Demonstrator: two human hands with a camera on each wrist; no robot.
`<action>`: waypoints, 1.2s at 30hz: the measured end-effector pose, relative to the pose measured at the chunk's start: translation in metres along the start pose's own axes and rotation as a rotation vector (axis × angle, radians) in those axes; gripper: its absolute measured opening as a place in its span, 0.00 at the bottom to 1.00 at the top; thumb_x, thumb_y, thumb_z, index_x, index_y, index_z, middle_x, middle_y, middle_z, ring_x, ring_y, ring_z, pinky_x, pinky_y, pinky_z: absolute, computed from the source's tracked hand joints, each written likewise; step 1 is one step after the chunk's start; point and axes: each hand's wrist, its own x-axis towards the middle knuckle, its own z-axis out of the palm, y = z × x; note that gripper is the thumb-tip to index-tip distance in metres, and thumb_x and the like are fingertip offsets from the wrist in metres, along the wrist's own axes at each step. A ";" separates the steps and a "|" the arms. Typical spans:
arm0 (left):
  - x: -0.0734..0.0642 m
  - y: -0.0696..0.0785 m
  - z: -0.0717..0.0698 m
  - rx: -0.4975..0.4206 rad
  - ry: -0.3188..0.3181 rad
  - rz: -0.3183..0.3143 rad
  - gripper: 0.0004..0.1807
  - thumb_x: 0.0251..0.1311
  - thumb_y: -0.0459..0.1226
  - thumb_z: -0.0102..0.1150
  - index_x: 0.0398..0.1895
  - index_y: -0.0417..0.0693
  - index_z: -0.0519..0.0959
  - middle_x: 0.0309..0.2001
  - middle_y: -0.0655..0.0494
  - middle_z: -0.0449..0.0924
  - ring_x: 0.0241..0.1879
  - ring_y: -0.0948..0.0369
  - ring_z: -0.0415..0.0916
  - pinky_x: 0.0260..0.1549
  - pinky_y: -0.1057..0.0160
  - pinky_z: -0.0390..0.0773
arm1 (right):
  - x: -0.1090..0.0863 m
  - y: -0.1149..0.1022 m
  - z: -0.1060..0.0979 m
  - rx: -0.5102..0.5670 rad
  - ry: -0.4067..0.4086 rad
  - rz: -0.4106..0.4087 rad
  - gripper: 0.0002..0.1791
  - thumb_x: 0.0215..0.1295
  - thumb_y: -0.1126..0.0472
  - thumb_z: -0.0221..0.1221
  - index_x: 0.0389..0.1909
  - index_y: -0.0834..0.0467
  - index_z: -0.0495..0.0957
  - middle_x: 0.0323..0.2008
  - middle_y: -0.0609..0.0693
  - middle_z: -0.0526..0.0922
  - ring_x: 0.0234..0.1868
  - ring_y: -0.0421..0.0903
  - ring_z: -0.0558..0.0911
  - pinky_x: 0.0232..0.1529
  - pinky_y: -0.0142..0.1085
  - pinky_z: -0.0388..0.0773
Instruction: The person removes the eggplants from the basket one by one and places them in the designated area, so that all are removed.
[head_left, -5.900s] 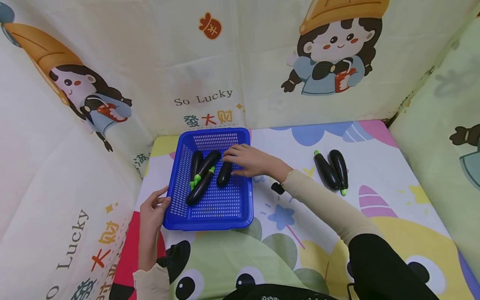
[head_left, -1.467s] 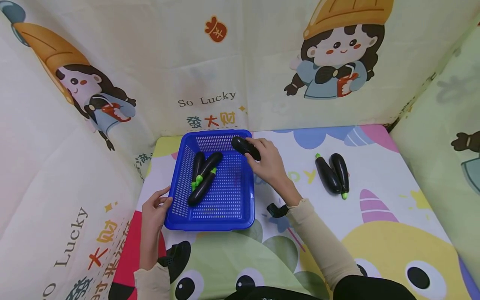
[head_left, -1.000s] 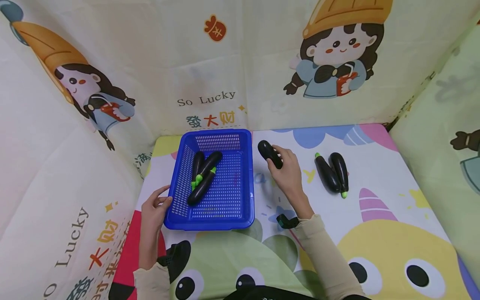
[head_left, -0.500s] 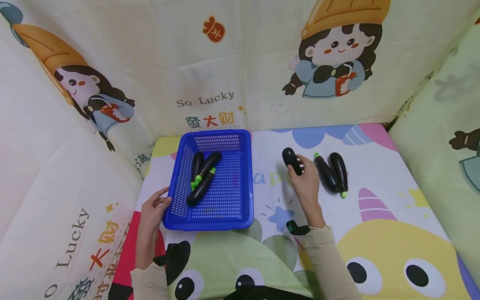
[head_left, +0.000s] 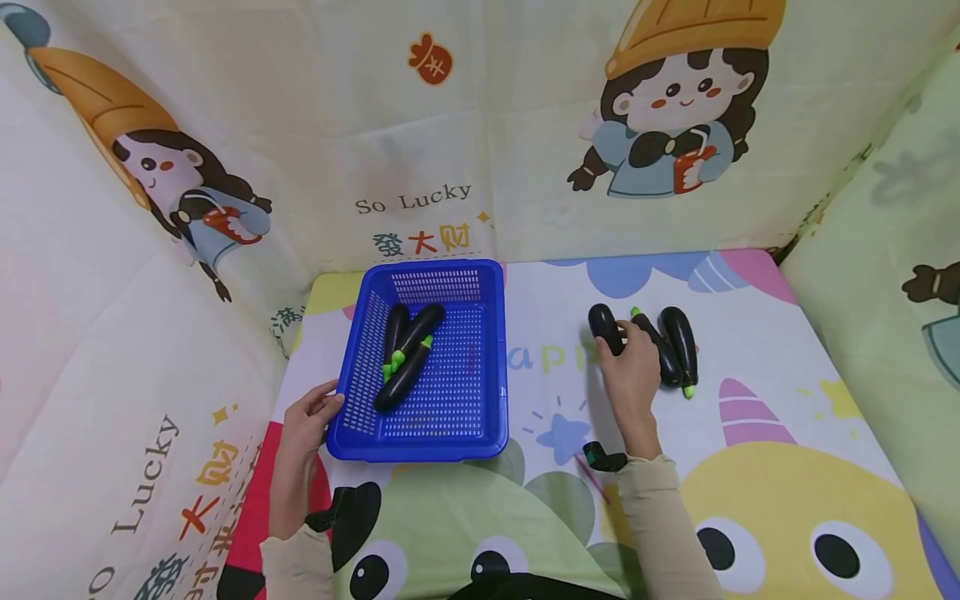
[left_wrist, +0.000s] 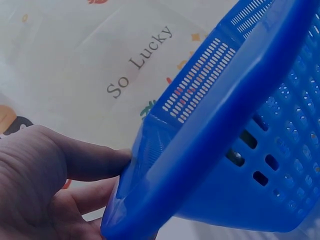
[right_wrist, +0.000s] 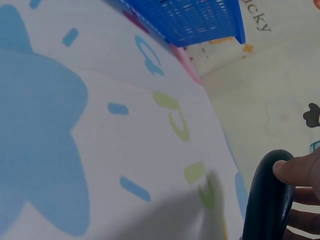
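At the left edge of the blue plastic basket, my left hand grips the rim, with the thumb on it in the left wrist view. Three dark eggplants with green stems lie inside, among them a front eggplant. To the right of the basket, my right hand holds another eggplant between thumb and fingers. Its shadow falls on the tabletop in the right wrist view. Close beside that hand lie two more eggplants, a partly covered one and a right one.
The table bears a printed cloth with cartoon figures. Printed fabric walls stand behind it and at both sides. A small black device sits on the right wrist.
My right hand has lifted an eggplant out of the basket and carried it right, up to the two on the table. My left hand stays at the basket's rim.
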 end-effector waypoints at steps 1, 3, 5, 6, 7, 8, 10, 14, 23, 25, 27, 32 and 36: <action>0.000 0.000 0.000 0.006 0.002 -0.002 0.30 0.77 0.45 0.56 0.78 0.48 0.68 0.39 0.72 0.80 0.40 0.70 0.80 0.42 0.74 0.78 | 0.000 0.000 0.000 -0.012 0.000 0.000 0.25 0.68 0.54 0.69 0.62 0.61 0.79 0.54 0.64 0.84 0.54 0.65 0.80 0.51 0.61 0.76; 0.000 -0.001 0.000 0.009 0.005 -0.008 0.30 0.77 0.46 0.56 0.78 0.48 0.68 0.41 0.72 0.81 0.41 0.69 0.80 0.43 0.73 0.78 | 0.001 0.001 0.000 -0.037 0.001 0.003 0.25 0.68 0.54 0.69 0.62 0.61 0.79 0.54 0.64 0.84 0.54 0.65 0.81 0.50 0.61 0.76; 0.000 -0.001 0.000 0.015 0.011 -0.010 0.30 0.77 0.46 0.55 0.78 0.49 0.68 0.42 0.70 0.80 0.42 0.69 0.79 0.43 0.74 0.77 | 0.001 0.002 0.000 -0.063 -0.001 0.008 0.26 0.68 0.54 0.69 0.62 0.61 0.79 0.55 0.64 0.84 0.54 0.66 0.81 0.50 0.61 0.77; 0.000 -0.001 0.001 0.019 0.015 -0.008 0.30 0.77 0.46 0.55 0.78 0.49 0.68 0.43 0.69 0.80 0.42 0.68 0.79 0.43 0.74 0.77 | 0.001 0.003 -0.001 -0.075 -0.002 0.009 0.26 0.68 0.54 0.68 0.63 0.61 0.78 0.56 0.64 0.84 0.54 0.66 0.81 0.50 0.62 0.77; -0.001 -0.001 0.001 0.018 0.016 -0.005 0.30 0.77 0.46 0.55 0.78 0.48 0.68 0.43 0.68 0.80 0.42 0.68 0.79 0.42 0.75 0.77 | 0.001 0.003 -0.001 -0.087 -0.002 0.008 0.26 0.69 0.54 0.68 0.63 0.61 0.78 0.56 0.65 0.83 0.55 0.67 0.81 0.51 0.62 0.76; -0.001 0.000 0.001 0.022 0.018 -0.004 0.30 0.77 0.45 0.55 0.78 0.48 0.68 0.44 0.66 0.80 0.42 0.68 0.79 0.42 0.75 0.77 | 0.001 0.004 -0.001 -0.098 -0.002 0.007 0.26 0.69 0.54 0.68 0.63 0.61 0.78 0.57 0.65 0.83 0.55 0.68 0.80 0.51 0.63 0.76; -0.002 0.000 0.001 0.030 0.023 0.004 0.29 0.78 0.45 0.54 0.78 0.47 0.67 0.45 0.63 0.80 0.42 0.67 0.78 0.41 0.76 0.77 | 0.002 0.005 -0.001 -0.116 -0.001 0.003 0.26 0.69 0.55 0.67 0.64 0.62 0.78 0.58 0.67 0.82 0.56 0.69 0.80 0.53 0.64 0.76; -0.004 0.001 0.001 0.032 0.021 0.007 0.29 0.78 0.44 0.54 0.78 0.47 0.68 0.45 0.63 0.79 0.41 0.67 0.78 0.41 0.76 0.77 | 0.002 0.007 -0.002 -0.150 0.007 0.001 0.25 0.69 0.56 0.66 0.63 0.64 0.78 0.58 0.69 0.82 0.56 0.71 0.79 0.54 0.65 0.75; -0.002 0.000 0.001 0.029 0.014 0.016 0.29 0.78 0.45 0.54 0.78 0.47 0.68 0.45 0.63 0.79 0.42 0.66 0.77 0.41 0.74 0.78 | 0.003 0.016 -0.002 -0.192 0.047 0.020 0.24 0.67 0.58 0.68 0.59 0.66 0.80 0.57 0.69 0.82 0.54 0.73 0.80 0.54 0.66 0.74; -0.002 0.000 0.001 0.031 0.016 0.020 0.29 0.78 0.45 0.54 0.78 0.46 0.67 0.45 0.63 0.79 0.42 0.67 0.77 0.41 0.75 0.78 | 0.005 0.016 -0.002 -0.202 0.040 0.024 0.24 0.68 0.58 0.67 0.59 0.66 0.80 0.58 0.69 0.82 0.55 0.73 0.79 0.54 0.67 0.74; -0.002 0.000 0.001 0.019 0.017 0.022 0.29 0.78 0.44 0.54 0.78 0.47 0.68 0.44 0.64 0.79 0.41 0.68 0.78 0.40 0.74 0.78 | 0.006 0.017 -0.001 -0.213 0.034 0.028 0.24 0.68 0.57 0.67 0.60 0.66 0.80 0.58 0.69 0.81 0.56 0.73 0.79 0.55 0.66 0.73; 0.000 -0.001 0.001 0.000 0.007 0.020 0.28 0.78 0.44 0.54 0.77 0.46 0.68 0.40 0.69 0.79 0.38 0.70 0.78 0.39 0.72 0.78 | 0.007 0.019 0.003 -0.238 0.041 0.015 0.24 0.68 0.57 0.67 0.60 0.67 0.79 0.58 0.69 0.81 0.56 0.72 0.79 0.56 0.66 0.74; 0.000 -0.003 0.001 0.002 0.003 0.019 0.28 0.78 0.43 0.53 0.77 0.45 0.68 0.40 0.69 0.79 0.38 0.69 0.78 0.39 0.72 0.77 | 0.007 0.020 0.006 -0.254 0.054 -0.015 0.24 0.68 0.58 0.67 0.60 0.67 0.79 0.58 0.70 0.81 0.54 0.73 0.79 0.54 0.66 0.74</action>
